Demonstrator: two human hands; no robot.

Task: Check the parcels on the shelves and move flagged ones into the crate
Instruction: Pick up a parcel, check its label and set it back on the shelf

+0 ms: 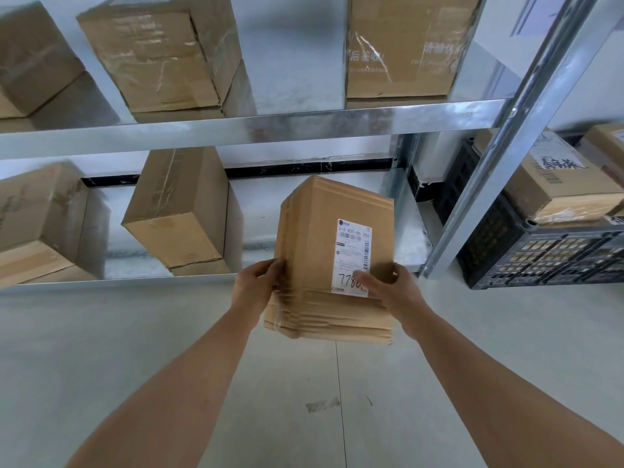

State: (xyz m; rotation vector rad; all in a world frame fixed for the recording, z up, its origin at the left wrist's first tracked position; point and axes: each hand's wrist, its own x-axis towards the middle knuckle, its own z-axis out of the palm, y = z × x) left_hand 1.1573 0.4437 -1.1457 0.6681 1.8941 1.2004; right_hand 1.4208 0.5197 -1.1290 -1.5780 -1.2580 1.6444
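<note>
Midway, we grip one labelled parcel (334, 261) with left hand (258, 285) and right hand (388, 288) fingers curled around it; crate (526, 251) holds some, shelves (256, 128) hold more.

1. There is a single view, from a wide-angle camera worn on the person's head; no second view shares its scene.
2. It faces forward and down at a metal rack (256, 128), whose shelves fill the upper half of the frame, with floor (101, 349) below.
3. It sits close: both forearms run in from the bottom corners, and the hands meet on a box (314, 251) just right of centre.
4. A crate (506, 251) lies at the right edge; straight lines bow towards the borders.
</note>
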